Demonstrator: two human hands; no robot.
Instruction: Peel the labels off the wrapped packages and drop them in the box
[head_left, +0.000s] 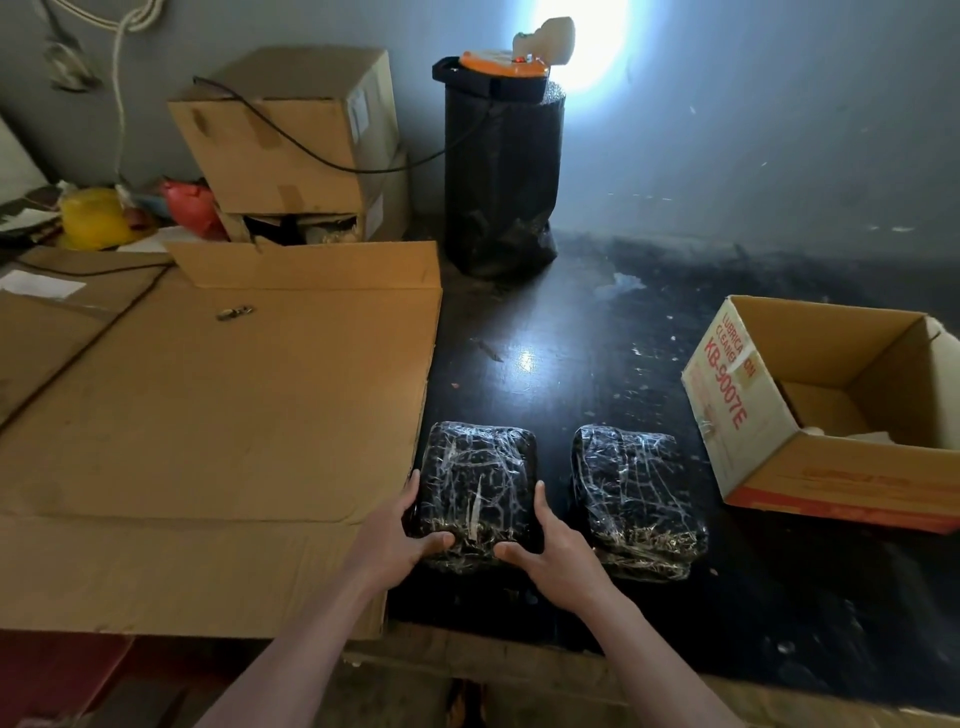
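Black, glossy surface carries flattened cardboard along its left edge and an open box at its right edge. Near the front edge lie two wrapped packages; left hand and right hand clasp the left package, the right package lying just beside that grip

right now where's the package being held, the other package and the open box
held package (475, 475), head view, middle of its top face
other package (631, 480), head view, middle of its top face
open box (831, 480), head view, near front wall
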